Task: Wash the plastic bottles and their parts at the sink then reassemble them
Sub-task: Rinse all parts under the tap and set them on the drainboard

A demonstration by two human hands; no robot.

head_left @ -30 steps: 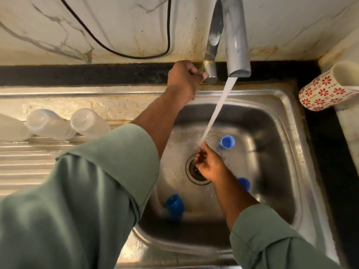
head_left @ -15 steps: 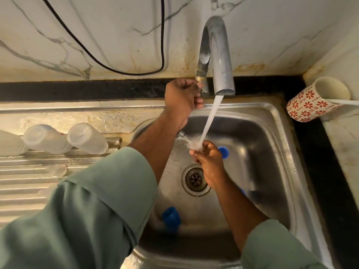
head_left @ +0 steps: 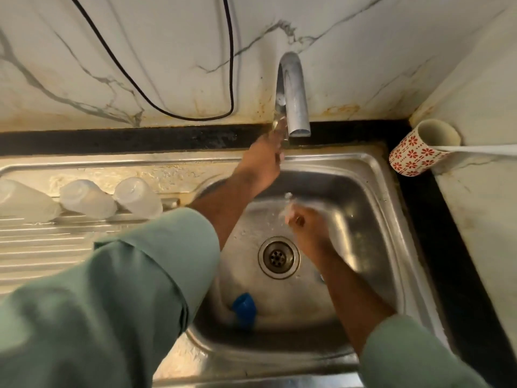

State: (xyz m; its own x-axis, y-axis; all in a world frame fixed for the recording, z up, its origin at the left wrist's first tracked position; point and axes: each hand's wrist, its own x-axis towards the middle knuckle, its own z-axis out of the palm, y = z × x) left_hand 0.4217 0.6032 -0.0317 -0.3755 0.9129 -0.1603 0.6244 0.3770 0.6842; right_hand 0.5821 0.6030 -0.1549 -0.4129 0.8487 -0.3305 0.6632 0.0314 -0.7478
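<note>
On drainboard: three bottles point(head_left: 84, 198) | basin: one blue cap point(head_left: 244, 308) | both hands' point(head_left: 263, 163) grips unclear

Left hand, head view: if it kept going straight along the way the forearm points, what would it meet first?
The left hand already reaches up and away to the tap lever beside the spout, so the lever comes first. Beyond it stands the marble wall. Motion blur hides how the fingers lie.

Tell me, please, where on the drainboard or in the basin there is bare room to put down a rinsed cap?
Free: the ribbed drainboard in front of the three bottles, and the basin's right slope. Crowded: round the drain, between both arms, and the near wall by the blue cap.
</note>
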